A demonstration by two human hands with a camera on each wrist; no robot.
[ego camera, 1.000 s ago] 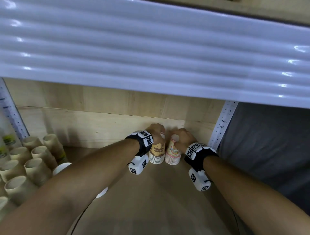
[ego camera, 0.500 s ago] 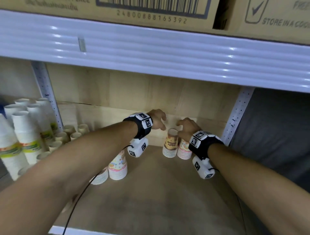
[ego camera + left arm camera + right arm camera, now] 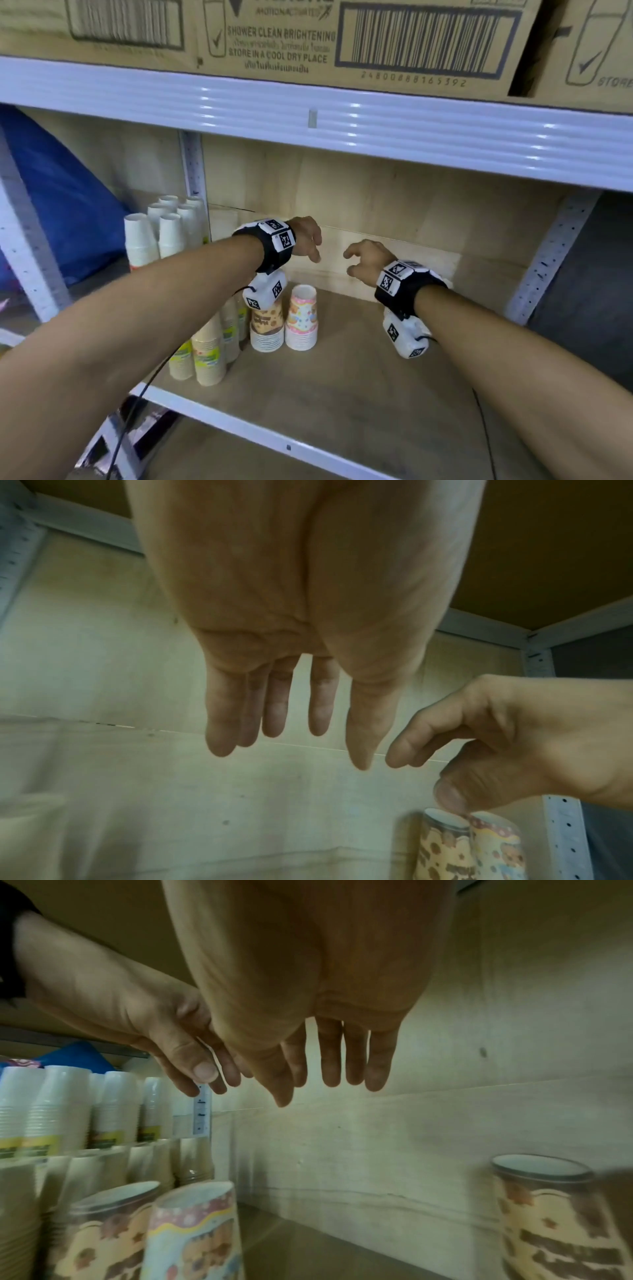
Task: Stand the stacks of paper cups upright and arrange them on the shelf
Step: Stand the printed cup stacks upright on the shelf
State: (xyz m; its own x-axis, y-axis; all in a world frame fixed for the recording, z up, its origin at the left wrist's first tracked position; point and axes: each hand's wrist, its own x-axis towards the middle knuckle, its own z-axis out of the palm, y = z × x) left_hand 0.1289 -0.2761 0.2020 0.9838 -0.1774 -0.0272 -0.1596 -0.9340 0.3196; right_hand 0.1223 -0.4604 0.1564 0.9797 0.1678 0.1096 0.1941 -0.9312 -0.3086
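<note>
Two upright stacks of paper cups stand side by side on the wooden shelf (image 3: 342,394): a brown patterned stack (image 3: 267,325) and a pink patterned stack (image 3: 302,322). Another brown stack (image 3: 441,845) and pink stack (image 3: 496,842) stand upright at the back right, under my right hand; the head view hides them behind my right wrist. My left hand (image 3: 306,240) hovers above the shelf with straight fingers (image 3: 277,715), holding nothing. My right hand (image 3: 364,262) hangs beside it, fingers relaxed (image 3: 329,1064), also empty.
Several beige cup stacks (image 3: 209,349) line the shelf's left end, and white stacks (image 3: 161,233) stand beyond the post. The upper shelf's white edge (image 3: 342,123) sits low overhead with cardboard boxes (image 3: 274,34) on it. A perforated post (image 3: 548,260) bounds the right side.
Both hands have let go of the two patterned stacks at the back right and drawn back and upward, empty. The head view has pulled back and shifted.
</note>
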